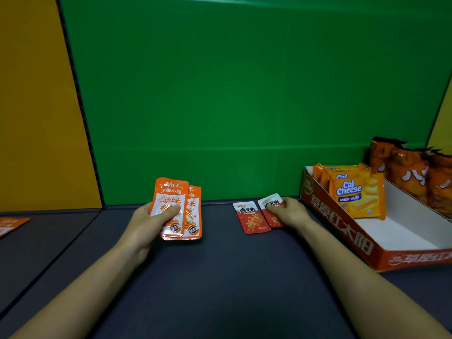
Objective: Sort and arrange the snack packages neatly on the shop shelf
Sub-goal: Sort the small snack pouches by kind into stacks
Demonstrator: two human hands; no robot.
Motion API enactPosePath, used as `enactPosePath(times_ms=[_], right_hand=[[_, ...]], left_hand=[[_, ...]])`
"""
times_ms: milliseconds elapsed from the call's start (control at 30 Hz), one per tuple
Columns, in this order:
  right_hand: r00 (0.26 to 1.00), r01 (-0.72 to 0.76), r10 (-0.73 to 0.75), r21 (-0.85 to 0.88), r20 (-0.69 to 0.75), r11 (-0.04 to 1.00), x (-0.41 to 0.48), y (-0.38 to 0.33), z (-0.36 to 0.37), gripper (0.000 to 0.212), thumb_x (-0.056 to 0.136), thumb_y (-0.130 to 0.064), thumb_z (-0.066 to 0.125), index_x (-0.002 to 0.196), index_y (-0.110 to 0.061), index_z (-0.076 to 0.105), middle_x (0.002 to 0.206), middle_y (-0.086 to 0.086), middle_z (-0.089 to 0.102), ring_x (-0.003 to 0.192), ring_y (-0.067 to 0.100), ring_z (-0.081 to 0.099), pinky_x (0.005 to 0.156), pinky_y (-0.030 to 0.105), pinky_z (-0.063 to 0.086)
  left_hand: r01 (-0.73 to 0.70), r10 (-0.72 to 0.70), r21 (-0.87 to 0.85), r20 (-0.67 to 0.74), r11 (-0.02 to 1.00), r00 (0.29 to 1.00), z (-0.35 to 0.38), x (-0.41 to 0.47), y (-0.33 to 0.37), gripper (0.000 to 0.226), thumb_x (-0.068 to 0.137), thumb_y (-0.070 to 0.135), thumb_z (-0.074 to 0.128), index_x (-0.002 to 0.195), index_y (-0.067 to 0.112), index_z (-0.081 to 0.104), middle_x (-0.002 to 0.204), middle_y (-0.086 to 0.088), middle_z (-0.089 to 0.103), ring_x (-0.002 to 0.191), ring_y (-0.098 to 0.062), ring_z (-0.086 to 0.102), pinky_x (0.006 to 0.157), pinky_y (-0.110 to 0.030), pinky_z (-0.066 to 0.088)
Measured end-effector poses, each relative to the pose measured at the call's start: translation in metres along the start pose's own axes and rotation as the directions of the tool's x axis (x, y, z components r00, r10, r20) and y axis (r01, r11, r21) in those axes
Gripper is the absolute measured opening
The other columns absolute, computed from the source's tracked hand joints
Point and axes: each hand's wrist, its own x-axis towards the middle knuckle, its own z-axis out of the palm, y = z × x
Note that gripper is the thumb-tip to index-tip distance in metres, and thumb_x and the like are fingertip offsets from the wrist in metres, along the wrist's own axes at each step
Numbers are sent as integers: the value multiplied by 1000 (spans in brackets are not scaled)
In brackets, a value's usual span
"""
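Observation:
My left hand (151,222) grips a small stack of orange fish-snack sachets (179,209), held upright above the dark shelf (220,277), thumb across the front one. Two small red sachets lie side by side near the shelf's back. The left one (250,217) lies free. My right hand (289,212) rests on the right one (272,207) with fingers curled over its edge, pinching it against the shelf.
A red cardboard display tray (342,231) stands at the right with yellow Cal Cheese wafer packs (357,194) at its back end. Orange snack bags (411,174) stand behind it. Another orange sachet (11,225) lies at the far left. A green back wall (232,94) closes the shelf.

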Motion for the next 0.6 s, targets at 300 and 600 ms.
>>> enactPosePath(times_ms=[300,600], right_hand=[[986,42,-87,-292,-142,955,-3,1,8,56,88,-44,55,127,-4,48,131,16,53,121,31,50,96,37,42],[911,208,-314,-360,-267,909,-30,-16,-9,44,92,-46,46,115,-10,57,119,9,57,107,23,54,89,36,41]], left_hand=[[12,-12,1,-10,1000,1000,0,-1,1,6,84,13,65,88,15,61,89,-7,70,79,-22,67,69,-31,52],[7,-7,-22,-2,1000,1000,0,-4,2,5,84,14,65,87,15,61,84,-4,71,74,-18,68,67,-30,51]])
